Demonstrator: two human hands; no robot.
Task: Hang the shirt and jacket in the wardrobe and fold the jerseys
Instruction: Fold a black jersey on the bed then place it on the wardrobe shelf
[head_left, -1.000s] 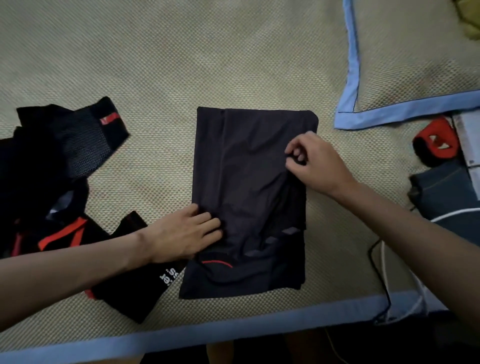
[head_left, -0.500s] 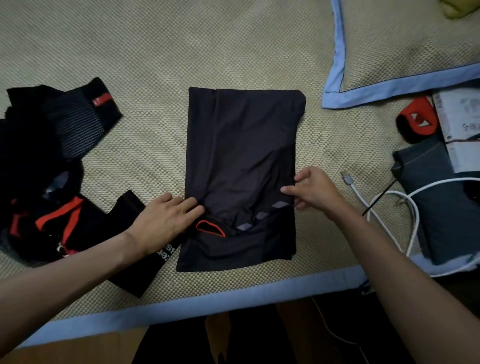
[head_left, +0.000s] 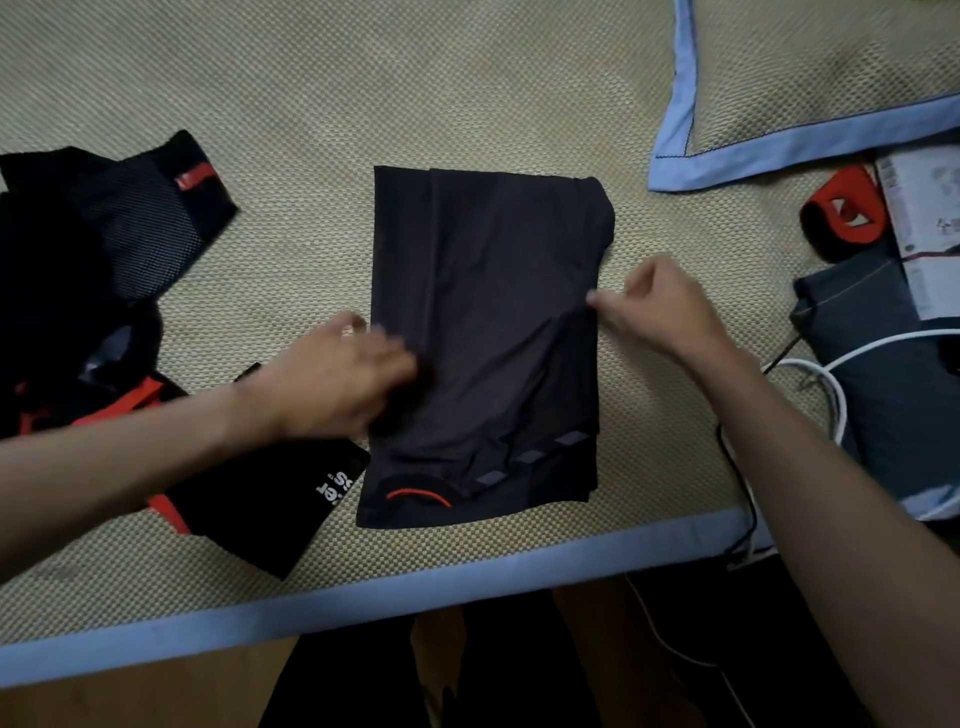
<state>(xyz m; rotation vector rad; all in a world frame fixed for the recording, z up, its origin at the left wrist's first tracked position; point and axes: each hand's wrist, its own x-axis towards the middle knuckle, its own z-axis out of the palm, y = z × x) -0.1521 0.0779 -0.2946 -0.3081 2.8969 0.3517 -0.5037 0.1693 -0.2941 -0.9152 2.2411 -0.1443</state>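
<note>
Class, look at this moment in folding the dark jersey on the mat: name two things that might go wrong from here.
1. The right hand pinches only the right edge of the dark jersey; a pull may drag the layers apart, since the lower right layers already sit uneven.
2. The black and red garment lies against the jersey's lower left corner, under the blurred left hand, and might get caught in the fold.

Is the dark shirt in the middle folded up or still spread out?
Folded. The jersey lies as a narrow rectangle with its sleeves tucked in and layered edges at the bottom; it is not yet folded in half.
</note>
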